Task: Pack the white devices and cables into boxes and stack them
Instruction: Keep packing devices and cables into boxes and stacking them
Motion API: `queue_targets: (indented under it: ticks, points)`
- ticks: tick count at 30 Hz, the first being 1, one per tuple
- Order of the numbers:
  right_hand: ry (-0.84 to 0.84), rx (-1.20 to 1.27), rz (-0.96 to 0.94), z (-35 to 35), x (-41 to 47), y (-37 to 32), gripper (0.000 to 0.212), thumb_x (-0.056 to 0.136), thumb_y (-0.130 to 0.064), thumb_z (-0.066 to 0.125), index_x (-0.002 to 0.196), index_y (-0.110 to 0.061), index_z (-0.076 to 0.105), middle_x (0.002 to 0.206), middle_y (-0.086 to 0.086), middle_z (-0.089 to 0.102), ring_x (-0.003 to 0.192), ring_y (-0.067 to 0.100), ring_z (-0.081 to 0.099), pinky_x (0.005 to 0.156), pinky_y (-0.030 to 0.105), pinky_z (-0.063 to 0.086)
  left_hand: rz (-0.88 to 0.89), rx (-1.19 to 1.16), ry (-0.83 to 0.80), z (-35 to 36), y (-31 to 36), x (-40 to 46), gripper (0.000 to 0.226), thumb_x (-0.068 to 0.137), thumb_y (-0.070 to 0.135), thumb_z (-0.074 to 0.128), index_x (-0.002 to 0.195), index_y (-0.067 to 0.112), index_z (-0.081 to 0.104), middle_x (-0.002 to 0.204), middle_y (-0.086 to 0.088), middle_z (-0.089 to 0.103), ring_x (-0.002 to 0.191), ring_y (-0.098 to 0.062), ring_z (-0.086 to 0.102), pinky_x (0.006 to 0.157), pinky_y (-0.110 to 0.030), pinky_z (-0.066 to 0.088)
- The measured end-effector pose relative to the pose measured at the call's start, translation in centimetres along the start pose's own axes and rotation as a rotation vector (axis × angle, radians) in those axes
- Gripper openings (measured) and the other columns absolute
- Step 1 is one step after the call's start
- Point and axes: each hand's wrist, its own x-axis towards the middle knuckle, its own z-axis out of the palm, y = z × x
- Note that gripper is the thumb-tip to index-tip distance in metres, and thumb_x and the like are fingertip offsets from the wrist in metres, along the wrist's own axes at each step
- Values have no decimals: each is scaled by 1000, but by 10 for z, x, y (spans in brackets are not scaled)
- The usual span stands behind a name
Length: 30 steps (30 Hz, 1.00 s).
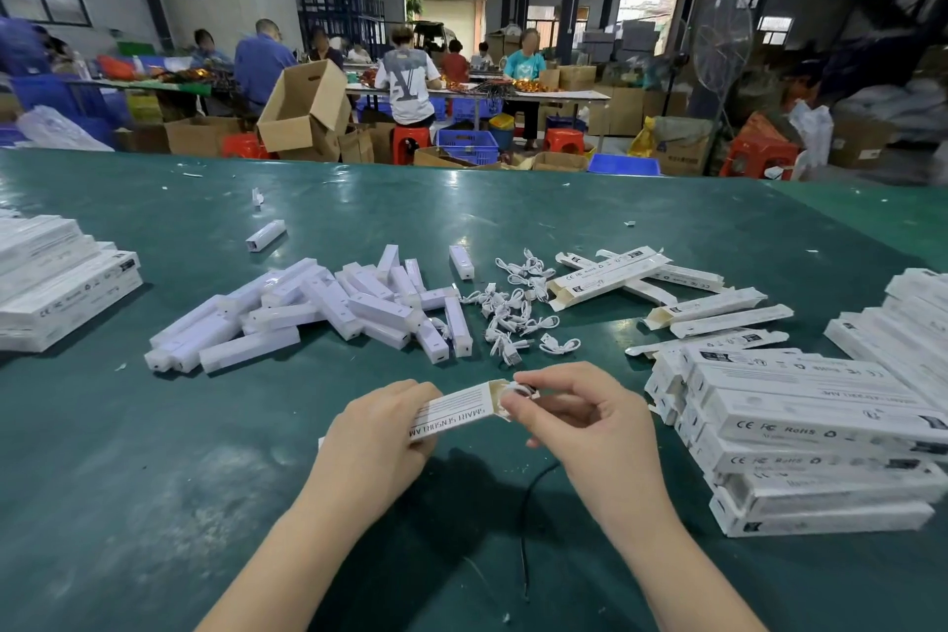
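Head view. Left hand (377,431) grips a long white box (456,413), fingers curled round its left end, just above the green desk (154,503). Right hand (574,418) pinches a coiled white cable (523,391) at the box's open right end. Step in hand: cable insertion. Loose devices (328,308) lie beyond the box; spare cables (518,313) beyond-right. Next, judged: push cable fully in, close the flap, add box to the stack (821,436) right of it.

Box (456,413) contents hidden; far stacks (918,323) cropped.
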Motion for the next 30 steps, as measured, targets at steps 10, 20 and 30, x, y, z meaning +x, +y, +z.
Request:
queue_targets:
  ticks: [10, 20, 30]
  points:
    - [23, -108, 21, 1, 1, 4, 15, 73, -16, 84, 77, -28, 76, 74, -5, 76, 69, 10, 71, 61, 22, 57, 90, 12, 17, 0, 3, -2, 21, 74, 12, 63, 87, 29, 62, 77, 12, 58, 71, -13, 52, 55, -30, 41]
    - [67, -229, -87, 4, -4, 8, 12, 79, -16, 80, 77, -28, 77, 72, -13, 74, 70, 5, 70, 67, 15, 52, 87, 26, 37, -1, 3, -3, 19, 75, 13, 64, 88, 27, 63, 79, 11, 61, 74, -16, 56, 55, -29, 40]
    - [4, -358, -292, 11, -6, 14, 33, 83, 4, 59, 103, -20, 71, 96, -14, 68, 96, 2, 63, 77, 9, 47, -15, -52, 100, 4, 5, -2, 26, 72, 11, 62, 91, 29, 64, 80, 13, 64, 70, -17, 55, 60, -31, 47]
